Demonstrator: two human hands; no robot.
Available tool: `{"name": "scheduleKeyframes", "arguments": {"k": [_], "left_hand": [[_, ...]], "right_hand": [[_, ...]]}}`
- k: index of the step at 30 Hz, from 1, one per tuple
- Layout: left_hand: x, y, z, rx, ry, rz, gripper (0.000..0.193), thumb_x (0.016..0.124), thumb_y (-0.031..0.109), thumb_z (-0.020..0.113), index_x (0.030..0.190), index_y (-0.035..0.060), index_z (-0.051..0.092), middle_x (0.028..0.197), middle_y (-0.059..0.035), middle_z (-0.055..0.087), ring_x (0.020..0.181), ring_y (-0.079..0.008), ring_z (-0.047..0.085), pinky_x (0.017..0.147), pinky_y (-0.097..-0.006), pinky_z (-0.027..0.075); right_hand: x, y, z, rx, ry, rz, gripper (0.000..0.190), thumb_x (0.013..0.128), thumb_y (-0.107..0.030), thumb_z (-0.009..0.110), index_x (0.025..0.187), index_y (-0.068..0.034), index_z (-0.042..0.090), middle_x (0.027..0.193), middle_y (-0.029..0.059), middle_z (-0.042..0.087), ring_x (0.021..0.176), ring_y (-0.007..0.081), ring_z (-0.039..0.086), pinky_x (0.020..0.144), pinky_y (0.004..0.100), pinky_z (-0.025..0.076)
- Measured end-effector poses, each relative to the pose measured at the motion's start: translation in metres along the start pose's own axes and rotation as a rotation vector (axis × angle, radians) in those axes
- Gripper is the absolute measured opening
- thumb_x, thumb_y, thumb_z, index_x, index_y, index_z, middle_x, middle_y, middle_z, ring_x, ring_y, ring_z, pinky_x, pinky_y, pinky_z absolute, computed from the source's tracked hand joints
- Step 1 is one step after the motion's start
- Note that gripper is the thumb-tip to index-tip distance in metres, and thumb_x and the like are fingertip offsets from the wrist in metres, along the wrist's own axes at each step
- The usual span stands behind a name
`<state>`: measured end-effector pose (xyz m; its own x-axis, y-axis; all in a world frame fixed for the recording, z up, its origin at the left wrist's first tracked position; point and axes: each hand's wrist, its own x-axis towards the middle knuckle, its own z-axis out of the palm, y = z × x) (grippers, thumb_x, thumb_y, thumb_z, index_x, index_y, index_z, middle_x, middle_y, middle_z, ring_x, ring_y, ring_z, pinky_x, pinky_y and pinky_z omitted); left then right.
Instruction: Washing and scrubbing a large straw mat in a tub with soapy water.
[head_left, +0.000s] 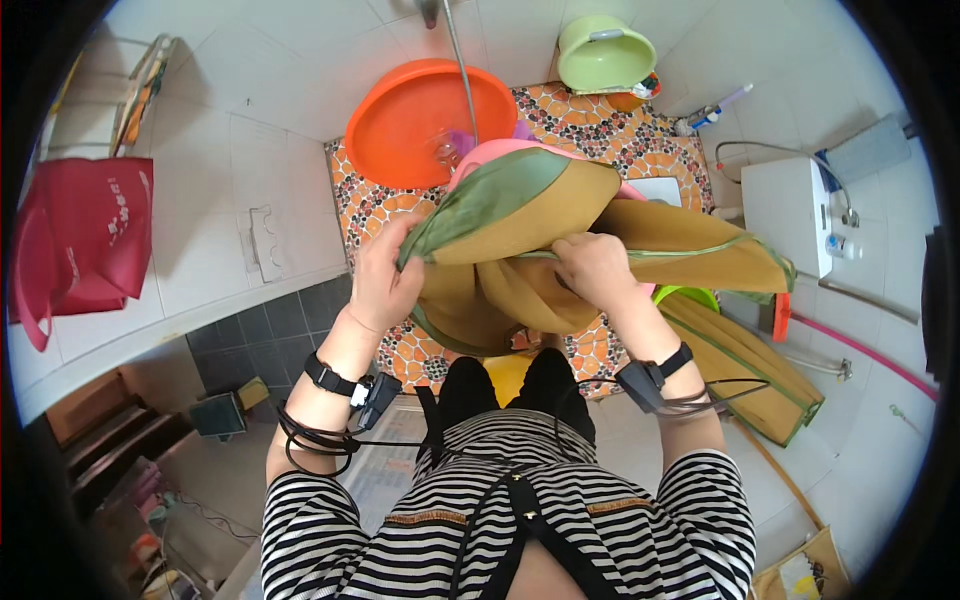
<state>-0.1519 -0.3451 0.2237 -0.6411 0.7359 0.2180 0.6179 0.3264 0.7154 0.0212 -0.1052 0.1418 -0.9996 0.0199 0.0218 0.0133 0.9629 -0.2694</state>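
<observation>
Both hands hold a large piece of tan fabric with green panels and green edging, spread in folds in front of my legs. My left hand pinches its green corner between thumb and fingers. My right hand is closed on the green-trimmed edge near the middle; its fingertips are partly hidden in the folds. Behind the fabric shows the rim of a pink basin. A similar tan piece with green trim hangs down at the right, beside a bright green tub.
A big orange basin stands on the patterned floor, a shower hose hanging over it. A pale green bucket is at the back. Right are a white cistern and pink hose; left, a red bag. Cables loop around both forearms.
</observation>
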Motion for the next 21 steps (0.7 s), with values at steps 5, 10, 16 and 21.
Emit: {"name": "scheduleKeyframes", "arguments": {"k": [5,10,16,21], "left_hand": [[0.015,-0.037,-0.002,-0.182,0.221,-0.363,0.036,0.095,0.027,0.056,0.077,-0.0033,0.062,0.064,-0.0211,0.056,0.061,-0.0342,0.059,0.060,-0.0389,0.046],[0.035,-0.072,-0.042,0.121,0.288,-0.371,0.049,0.096,0.042,0.051,0.074,-0.0010,0.063,0.067,-0.0229,0.059,0.065,-0.0391,0.059,0.062,-0.0425,0.046],[0.023,-0.126,-0.086,0.259,0.275,-0.614,0.049,0.094,0.049,0.049,0.089,0.0072,0.073,0.082,-0.0216,0.067,0.085,-0.0400,0.065,0.078,-0.0465,0.049],[-0.006,-0.159,-0.093,0.428,0.288,-0.651,0.050,0.093,0.051,0.049,0.089,0.0068,0.073,0.084,-0.0226,0.067,0.087,-0.0420,0.064,0.080,-0.0475,0.049]], "right_hand": [[0.007,-0.007,-0.026,0.039,0.128,-0.162,0.024,0.080,-0.022,0.069,0.066,-0.010,0.055,0.061,0.0066,0.057,0.059,0.0245,0.062,0.053,0.0363,0.049],[0.011,-0.036,-0.055,0.025,0.175,-0.204,0.030,0.079,-0.024,0.073,0.062,-0.009,0.053,0.057,0.0066,0.054,0.053,0.0248,0.059,0.050,0.0371,0.048],[0.006,-0.057,-0.056,0.085,0.150,-0.280,0.032,0.075,-0.019,0.076,0.061,-0.009,0.049,0.056,0.0069,0.051,0.053,0.0259,0.057,0.050,0.0373,0.046],[-0.007,-0.062,-0.054,0.084,0.155,-0.325,0.031,0.075,-0.020,0.075,0.060,-0.009,0.050,0.055,0.0065,0.050,0.053,0.0251,0.056,0.050,0.0368,0.046]]}}
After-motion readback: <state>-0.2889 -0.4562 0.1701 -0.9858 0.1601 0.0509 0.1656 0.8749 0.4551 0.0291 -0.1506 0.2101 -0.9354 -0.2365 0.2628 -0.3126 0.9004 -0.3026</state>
